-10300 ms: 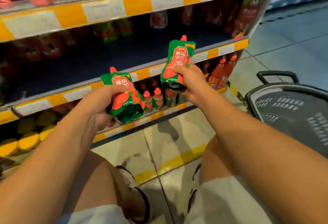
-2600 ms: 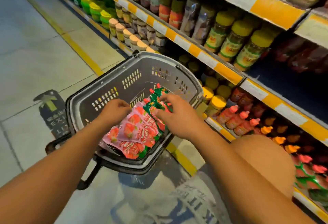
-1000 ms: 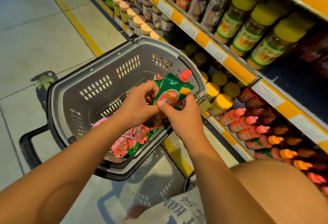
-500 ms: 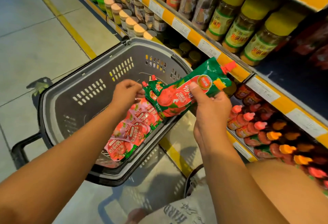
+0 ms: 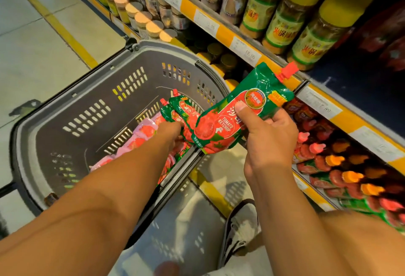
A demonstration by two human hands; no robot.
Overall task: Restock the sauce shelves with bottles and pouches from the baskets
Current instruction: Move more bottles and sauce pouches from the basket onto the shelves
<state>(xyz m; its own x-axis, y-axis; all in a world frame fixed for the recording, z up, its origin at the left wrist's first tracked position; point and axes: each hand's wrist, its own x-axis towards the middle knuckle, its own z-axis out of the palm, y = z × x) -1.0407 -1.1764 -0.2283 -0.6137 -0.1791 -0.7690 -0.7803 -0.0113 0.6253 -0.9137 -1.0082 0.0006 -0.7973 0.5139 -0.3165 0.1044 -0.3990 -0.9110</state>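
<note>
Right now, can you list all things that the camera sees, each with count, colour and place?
ketchup pouch: one, green and red, held above the basket edge.
second ketchup pouch: one, green and red, in the basket, gripped.
pink pouches: several, pink, on the basket floor.
basket: one, grey, on the floor beside the shelves.
yellow-lidded jars: about three, on the upper shelf.
squeeze bottles: many, red and orange caps, lower shelf.
shoe: one, pale, on the floor.
right hand: holds the ketchup pouch.
left hand: grips the second ketchup pouch.

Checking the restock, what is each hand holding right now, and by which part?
The right hand holds a green ketchup pouch at its middle, thumb on the front. The left hand grips a second green pouch by its lower part, over the basket.
</note>
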